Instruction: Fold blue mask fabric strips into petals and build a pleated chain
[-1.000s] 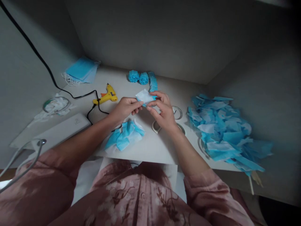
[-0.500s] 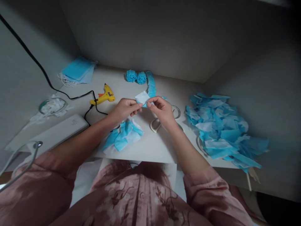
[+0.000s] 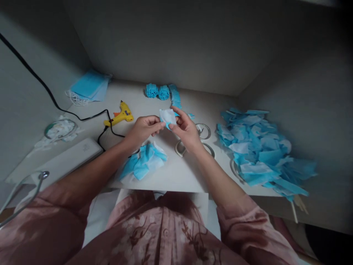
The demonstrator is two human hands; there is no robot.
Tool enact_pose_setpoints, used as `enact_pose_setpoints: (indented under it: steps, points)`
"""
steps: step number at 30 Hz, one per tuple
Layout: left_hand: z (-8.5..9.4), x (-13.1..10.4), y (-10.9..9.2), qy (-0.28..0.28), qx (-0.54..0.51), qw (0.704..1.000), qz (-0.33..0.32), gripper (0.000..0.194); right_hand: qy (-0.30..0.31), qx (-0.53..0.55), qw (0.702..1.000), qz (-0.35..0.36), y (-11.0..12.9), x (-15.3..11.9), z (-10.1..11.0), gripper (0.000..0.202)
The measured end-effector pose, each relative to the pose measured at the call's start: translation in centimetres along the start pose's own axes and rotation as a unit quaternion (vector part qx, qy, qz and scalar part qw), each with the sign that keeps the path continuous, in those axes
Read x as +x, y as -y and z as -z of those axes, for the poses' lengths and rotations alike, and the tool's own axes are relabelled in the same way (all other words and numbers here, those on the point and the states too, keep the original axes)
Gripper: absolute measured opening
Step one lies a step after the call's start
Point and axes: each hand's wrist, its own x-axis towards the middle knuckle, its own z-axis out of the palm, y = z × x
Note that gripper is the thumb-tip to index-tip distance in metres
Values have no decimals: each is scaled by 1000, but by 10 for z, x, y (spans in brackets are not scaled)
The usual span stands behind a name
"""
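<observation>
Between my two hands is a small piece of blue-and-white mask fabric [image 3: 168,116], its white side facing up and a blue edge along the bottom. My left hand [image 3: 147,129] pinches its lower left corner between thumb and fingers. On the right edge, my right hand [image 3: 187,130] grips it, thumb in front and index finger stretched behind the top. Past the hands lie two blue fabric roses [image 3: 157,91] and a pleated blue strip [image 3: 174,96]. Below my left hand is a crumpled heap of blue and white fabric [image 3: 145,160].
A yellow glue gun [image 3: 121,115] with a black cord lies left, near a stack of blue masks [image 3: 89,86] and a white power strip [image 3: 68,158]. Scissors and tape rings [image 3: 204,131] sit beside my right hand. A large pile of cut blue pieces [image 3: 259,147] fills the right side.
The fabric piece has turned more upright and flatter. My right index finger has stretched out behind it, and my right hand has shifted slightly left.
</observation>
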Motion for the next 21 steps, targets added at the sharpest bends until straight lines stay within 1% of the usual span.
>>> enact_pose_setpoints:
  steps: [5,9,12,14,17,21]
  points:
    - [-3,-1,-5,-24,-12,1000,1,26,-13,49,998,-27,-1,1,-3,77]
    - [0,2,-2,-26,-10,1000,-5,25,-17,56,997,-43,3,1,4,77]
    - [1,3,1,-17,-11,1000,0,24,0,45,998,-54,4,1,10,72]
    - [2,3,2,-8,0,1000,6,25,20,35,998,-53,2,1,12,73]
    - [1,2,4,5,26,1000,2,25,45,2,998,-32,-1,1,10,77]
    - [-1,1,7,8,36,999,-15,22,35,-46,998,-14,-1,0,8,66]
